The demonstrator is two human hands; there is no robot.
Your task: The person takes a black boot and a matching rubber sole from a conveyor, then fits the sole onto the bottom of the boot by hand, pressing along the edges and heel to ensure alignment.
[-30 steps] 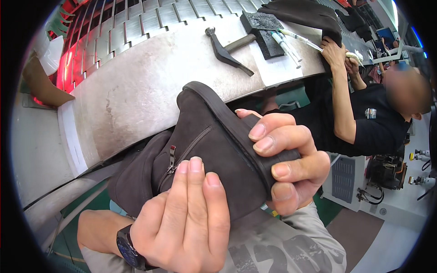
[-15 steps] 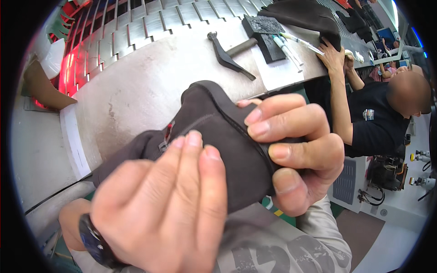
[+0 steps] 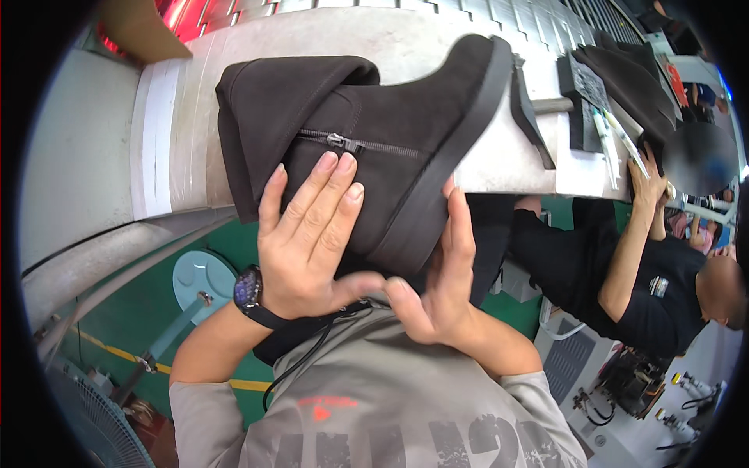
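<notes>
Here, closest to you, your grey printed shirt (image 3: 390,413) filled the lower edge, and both bare forearms rose out of it. Your left hand (image 3: 308,242), with a dark watch (image 3: 251,292) on its wrist, lay flat against the side of the dark suede boot (image 3: 367,140); its fingers (image 3: 328,195) were stretched out straight and close together, the tips just below the side zip (image 3: 351,144), pressing on the upper rather than curling round it. Your right hand (image 3: 437,288) stood opposite, palm turned to the boot's heel end, fingers open and upright along the black sole (image 3: 445,164). So the boot was held between two open palms, not clenched in either one. It lay on its side, shaft folded over to the left, toe pointing up and to the right, sole facing right.

Beyond it, the boot reached over the pale grey workbench (image 3: 195,101), whose white front edge ran down the left. Whether the boot rested on the bench I could not tell. Farther along the bench lay a hammer (image 3: 538,109), with pens (image 3: 616,136) on a white sheet beside it and more dark material (image 3: 624,74) behind.

To your right, a person in a black shirt (image 3: 655,288) sat at the same bench, one arm raised to its edge. Below the bench, the green floor (image 3: 117,312) showed a round pale blue stool (image 3: 204,279).
</notes>
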